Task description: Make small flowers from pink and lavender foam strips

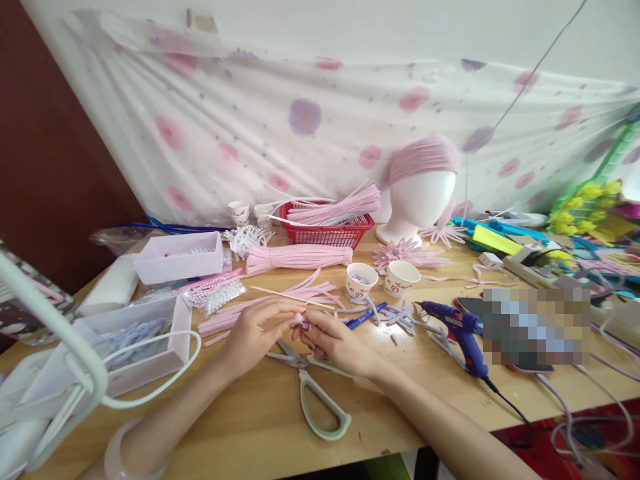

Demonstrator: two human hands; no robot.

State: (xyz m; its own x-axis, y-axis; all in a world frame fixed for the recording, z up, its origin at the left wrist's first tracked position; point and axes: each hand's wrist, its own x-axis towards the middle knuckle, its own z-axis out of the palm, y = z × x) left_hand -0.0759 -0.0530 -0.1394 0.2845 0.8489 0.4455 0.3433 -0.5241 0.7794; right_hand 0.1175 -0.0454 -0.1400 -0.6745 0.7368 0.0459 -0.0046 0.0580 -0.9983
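This is a craft-making workspace, though whether it belongs to a home or a small workshop cannot be told. A wooden desk (250, 427) carries a corded glue gun (466, 332), scissors (301, 363), a bundle of pink fuzzy stems (300, 257), a red basket (325, 235) filled with more, a bag of pearly beads (219, 297) and paper cups (403, 280). A white mannequin head (423, 200) stands at the back, before a flower-printed sheet (260, 127) draped along a pale wall (350, 27).

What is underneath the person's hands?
Scissors lie on the wooden table, blades spread, their pivot and one looped handle showing. The right hand covers part of them; anything else directly beneath it or the left hand cannot be seen.
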